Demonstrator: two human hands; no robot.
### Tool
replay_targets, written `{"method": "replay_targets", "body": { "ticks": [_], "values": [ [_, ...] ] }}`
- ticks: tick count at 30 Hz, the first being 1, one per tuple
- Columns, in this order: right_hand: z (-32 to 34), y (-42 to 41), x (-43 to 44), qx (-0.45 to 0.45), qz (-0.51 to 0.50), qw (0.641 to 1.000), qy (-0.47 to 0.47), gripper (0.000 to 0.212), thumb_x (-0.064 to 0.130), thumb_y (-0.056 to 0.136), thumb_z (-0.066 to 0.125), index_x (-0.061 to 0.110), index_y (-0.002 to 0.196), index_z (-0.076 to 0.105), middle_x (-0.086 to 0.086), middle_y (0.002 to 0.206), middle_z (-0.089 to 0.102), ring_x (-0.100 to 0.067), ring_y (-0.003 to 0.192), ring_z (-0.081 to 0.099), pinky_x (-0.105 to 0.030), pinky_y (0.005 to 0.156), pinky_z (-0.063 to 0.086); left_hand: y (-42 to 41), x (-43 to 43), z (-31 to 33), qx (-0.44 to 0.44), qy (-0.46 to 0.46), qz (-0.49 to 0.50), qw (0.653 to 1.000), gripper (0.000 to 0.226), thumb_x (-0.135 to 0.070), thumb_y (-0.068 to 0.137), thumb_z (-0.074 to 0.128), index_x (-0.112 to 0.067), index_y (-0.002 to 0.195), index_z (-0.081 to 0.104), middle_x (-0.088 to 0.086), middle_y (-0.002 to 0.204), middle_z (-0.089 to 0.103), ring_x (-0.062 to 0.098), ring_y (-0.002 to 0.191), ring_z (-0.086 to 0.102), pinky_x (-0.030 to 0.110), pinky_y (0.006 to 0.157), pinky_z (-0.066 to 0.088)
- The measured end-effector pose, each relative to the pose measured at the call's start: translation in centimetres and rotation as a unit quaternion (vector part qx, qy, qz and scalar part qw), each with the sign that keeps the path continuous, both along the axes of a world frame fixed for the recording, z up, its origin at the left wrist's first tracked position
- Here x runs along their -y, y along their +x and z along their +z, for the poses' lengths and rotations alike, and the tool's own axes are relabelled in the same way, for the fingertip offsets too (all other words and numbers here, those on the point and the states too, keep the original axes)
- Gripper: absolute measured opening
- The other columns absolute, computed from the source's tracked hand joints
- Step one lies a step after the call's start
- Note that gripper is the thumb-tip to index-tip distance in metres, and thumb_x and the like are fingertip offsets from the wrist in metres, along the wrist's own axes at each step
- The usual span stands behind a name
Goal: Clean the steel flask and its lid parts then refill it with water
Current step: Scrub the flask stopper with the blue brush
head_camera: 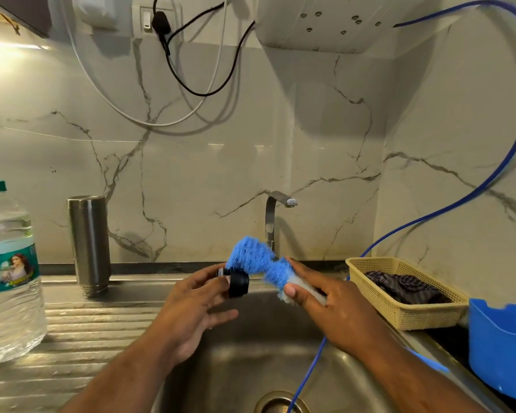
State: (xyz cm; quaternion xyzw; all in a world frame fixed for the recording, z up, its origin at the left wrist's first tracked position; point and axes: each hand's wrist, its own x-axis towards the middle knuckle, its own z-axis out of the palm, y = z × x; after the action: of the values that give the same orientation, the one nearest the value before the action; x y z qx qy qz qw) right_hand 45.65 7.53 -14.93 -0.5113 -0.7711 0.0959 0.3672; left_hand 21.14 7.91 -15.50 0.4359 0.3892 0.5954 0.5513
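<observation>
Blue brush [258,263] — one; lid [238,284] — perhaps one

Brush handle [307,287] inside right hand [338,312]

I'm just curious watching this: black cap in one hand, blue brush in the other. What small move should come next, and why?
Probably twist the blue brush against the black lid part. The right hand grips the brush, the left hand pinches the part, and the bristles touch it over the sink, so scrubbing seems next.
</observation>
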Motion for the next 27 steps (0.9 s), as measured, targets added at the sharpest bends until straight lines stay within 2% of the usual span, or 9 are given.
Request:
{"method": "replay_targets", "body": {
  "ticks": [5,10,13,15,17,20,21,24,27],
  "values": [
    [-0.5,0.0,-0.1,-0.001,-0.014,1.0,-0.007,0.064,0.085,0.083,0.038,0.065,0.144,0.034,0.022,0.131,0.065,0.004,0.112,0.059,-0.031,0.096,0.053,0.7,0.3,0.4,0.132,-0.06,-0.051,0.988,0.026,0.003,0.102,0.044,0.005,0.123,0.058,0.029,0.12,0.067,0.04,0.108,0.071,0.048,0.078,0.064],
    [-0.7,-0.6,0.1,0.036,-0.008,0.999,-0.03,0.066,0.082,0.085,0.036,0.062,0.147,0.032,0.024,0.137,0.06,0.002,0.117,0.058,-0.03,0.095,0.051,0.8,0.3,0.4,0.277,-0.118,-0.08,0.95,0.038,-0.012,0.1,0.039,0.002,0.134,0.046,0.042,0.127,0.057,0.05,0.109,0.067,0.056,0.083,0.06],
    [-1.0,-0.7,0.0,0.068,-0.034,0.997,-0.027,0.066,0.084,0.085,0.033,0.062,0.148,0.03,0.021,0.134,0.064,0.002,0.113,0.058,-0.028,0.091,0.051,1.1,0.4,0.1,0.224,-0.183,-0.082,0.954,0.038,-0.023,0.108,0.032,0.004,0.129,0.048,0.038,0.114,0.066,0.041,0.084,0.074,0.045,0.057,0.064],
    [-1.1,-0.5,-0.1,0.061,-0.05,0.997,-0.022,0.068,0.086,0.082,0.031,0.065,0.146,0.029,0.02,0.132,0.065,0.0,0.112,0.059,-0.03,0.091,0.053,1.1,0.0,-0.3,0.194,-0.197,-0.031,0.96,0.035,-0.02,0.107,0.033,0.002,0.13,0.047,0.034,0.109,0.064,0.035,0.072,0.069,0.034,0.043,0.057],
    [-1.0,-0.3,-0.2,0.028,-0.052,0.998,-0.02,0.065,0.085,0.083,0.034,0.065,0.144,0.032,0.019,0.13,0.066,-0.001,0.112,0.06,-0.034,0.095,0.054,0.4,-0.5,-0.6,0.201,-0.187,0.004,0.961,0.036,-0.016,0.102,0.037,0.002,0.132,0.046,0.034,0.114,0.057,0.037,0.083,0.064,0.036,0.049,0.058],
    [-0.8,-0.2,0.0,0.013,-0.033,0.999,-0.02,0.06,0.085,0.083,0.037,0.069,0.141,0.03,0.02,0.126,0.067,0.001,0.11,0.06,-0.035,0.095,0.054,-0.6,-0.7,-0.6,0.219,-0.161,-0.018,0.962,0.042,-0.014,0.091,0.052,0.005,0.128,0.049,0.032,0.129,0.051,0.041,0.111,0.058,0.05,0.086,0.057],
    [-0.7,-0.3,0.1,0.013,-0.028,0.999,-0.019,0.061,0.086,0.082,0.036,0.07,0.14,0.029,0.02,0.126,0.067,0.001,0.109,0.06,-0.034,0.094,0.054,-0.5,-0.5,-0.4,0.2,-0.153,-0.04,0.967,0.043,-0.007,0.084,0.057,0.005,0.125,0.052,0.032,0.133,0.05,0.041,0.114,0.058,0.051,0.092,0.055],
    [-0.6,-0.4,0.2,0.015,-0.016,1.0,-0.015,0.06,0.084,0.083,0.04,0.071,0.141,0.03,0.023,0.127,0.066,0.004,0.108,0.059,-0.026,0.09,0.052,0.1,-0.4,-0.7,0.097,-0.098,-0.081,0.987,0.049,0.021,0.082,0.056,-0.001,0.126,0.059,0.027,0.136,0.053,0.038,0.115,0.062,0.042,0.09,0.06],
    [-0.7,-0.4,0.1,0.009,-0.01,1.0,-0.005,0.05,0.081,0.086,0.044,0.075,0.134,0.03,0.024,0.127,0.066,0.007,0.106,0.059,-0.02,0.085,0.049,0.6,0.2,-0.8,-0.001,-0.017,-0.087,0.996,0.054,0.01,0.081,0.071,-0.014,0.129,0.062,0.017,0.125,0.067,0.034,0.106,0.072,0.033,0.082,0.063]
  ]
}}
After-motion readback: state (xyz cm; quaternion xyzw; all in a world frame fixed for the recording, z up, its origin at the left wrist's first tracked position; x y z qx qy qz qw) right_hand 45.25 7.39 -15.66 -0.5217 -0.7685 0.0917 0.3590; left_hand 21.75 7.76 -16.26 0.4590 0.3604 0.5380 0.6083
